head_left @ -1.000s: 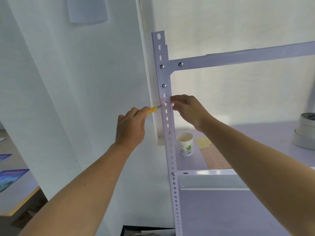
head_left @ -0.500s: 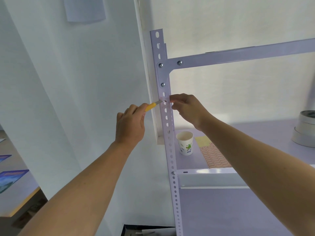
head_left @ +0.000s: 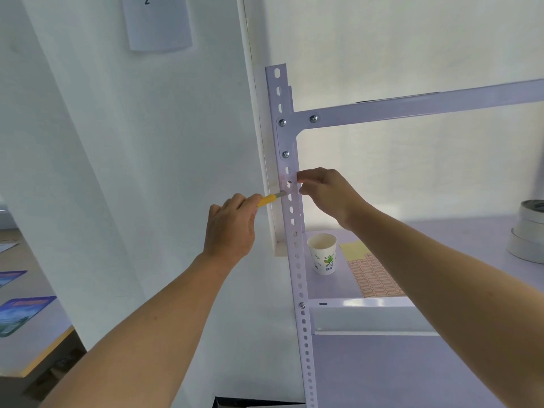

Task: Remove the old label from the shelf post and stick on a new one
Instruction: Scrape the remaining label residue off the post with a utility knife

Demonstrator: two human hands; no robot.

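Observation:
A pale perforated shelf post [head_left: 295, 260] rises up the middle of the view. Faint reddish remains of the old label [head_left: 287, 179] show on it below the third bolt. My left hand [head_left: 231, 228] grips a yellow-handled knife [head_left: 269, 199], its metal blade tip touching the post just under the label. My right hand [head_left: 326, 192] is curled against the right edge of the post at label height, its fingertips pinching there; what they hold is too small to tell. A sheet of new red-bordered labels [head_left: 372, 276] lies on the shelf.
A paper cup [head_left: 323, 256] stands on the shelf board [head_left: 441, 231] beside the post. Rolls of white tape [head_left: 528, 231] are stacked at the far right. A horizontal beam [head_left: 412, 106] crosses above. A desk with printed sheets [head_left: 20, 310] is at the left.
The view has tilted so the shelf sits lower in frame. The knife tip has slid slightly down the post, from label height to just under the label. My right hand stays at the post's edge.

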